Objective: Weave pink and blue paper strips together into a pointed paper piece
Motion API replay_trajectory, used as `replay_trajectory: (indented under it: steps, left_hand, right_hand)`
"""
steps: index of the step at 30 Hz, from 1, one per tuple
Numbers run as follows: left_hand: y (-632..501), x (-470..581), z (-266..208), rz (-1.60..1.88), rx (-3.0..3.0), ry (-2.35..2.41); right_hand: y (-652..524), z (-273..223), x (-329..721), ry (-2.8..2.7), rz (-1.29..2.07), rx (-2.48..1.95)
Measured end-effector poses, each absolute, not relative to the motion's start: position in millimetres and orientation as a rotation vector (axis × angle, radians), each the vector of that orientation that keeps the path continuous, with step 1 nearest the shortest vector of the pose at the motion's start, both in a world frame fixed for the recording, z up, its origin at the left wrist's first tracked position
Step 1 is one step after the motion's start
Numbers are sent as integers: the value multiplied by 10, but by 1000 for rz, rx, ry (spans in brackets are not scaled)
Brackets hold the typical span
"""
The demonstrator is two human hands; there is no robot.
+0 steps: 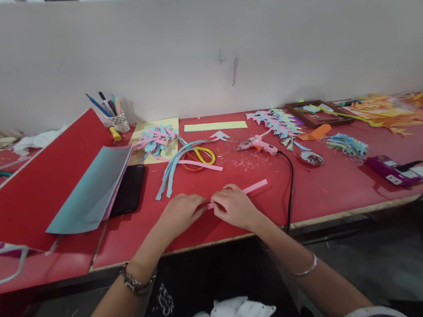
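A pink paper strip [256, 187] runs between my two hands near the front of the red table. My left hand [182, 214] is closed, pinching the strip's left part. Close beside it, my right hand [235, 207] grips the same strip, whose free end sticks out to the right. My fingers cover the strip's left end. Just beyond my hands lie several blue paper strips [172, 167], another pink strip [204, 165] and scissors [206, 154] with yellow and red handles, partly covered by the strips. A pink glue gun [260, 144] rests to the right behind them.
On the left, a dark phone or tablet [130, 191] lies by blue paper sheets [89, 192] and a red board [48, 180]. Behind are folded paper pieces [157, 139] and a pen cup [119, 122]. A black cord [292, 183] crosses the table edge; a purple power strip [392, 170] sits right.
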State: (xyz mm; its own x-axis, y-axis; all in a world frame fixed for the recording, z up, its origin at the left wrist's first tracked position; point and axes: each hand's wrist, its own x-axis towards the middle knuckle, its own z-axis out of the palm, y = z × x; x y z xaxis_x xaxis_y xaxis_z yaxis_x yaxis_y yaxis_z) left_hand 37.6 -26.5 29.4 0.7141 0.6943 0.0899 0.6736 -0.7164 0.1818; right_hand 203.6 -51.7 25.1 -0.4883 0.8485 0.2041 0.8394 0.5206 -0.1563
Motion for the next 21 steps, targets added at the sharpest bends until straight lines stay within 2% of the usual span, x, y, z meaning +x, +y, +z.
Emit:
replay_trajectory:
  steps: [9,21]
  left_hand:
    - [-261,313,422,334,2308,928]
    - [-256,-110,502,219,2160,1004]
  right_hand:
    - [-483,449,2128,-2482,207,-1423]
    - [-483,538,2647,-2417,423,-1472]
